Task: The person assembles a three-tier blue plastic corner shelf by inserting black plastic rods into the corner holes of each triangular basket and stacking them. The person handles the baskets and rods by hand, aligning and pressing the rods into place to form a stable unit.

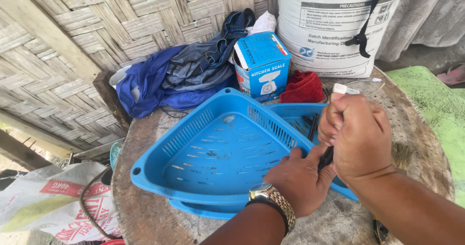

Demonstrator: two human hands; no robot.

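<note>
Two blue slotted plastic trays sit on a round wooden table (416,129). The nearer tray (193,153) is tilted up over the farther one (290,113), which holds several thin dark sticks (310,124). My left hand (298,179), with a gold watch on its wrist, rests on the near tray's right edge and touches a dark thin object (326,159). My right hand (356,136) is closed in a fist around that same dark object, just above the left hand. What the object is stays hidden by the fingers.
At the table's back lie a blue cloth (155,80), a blue and white cardboard box (262,63), a red cloth (302,87) and a white sack (334,27). A woven bamboo wall (72,41) stands behind. Printed sacks (53,201) lie low left; a green surface (436,104) is at right.
</note>
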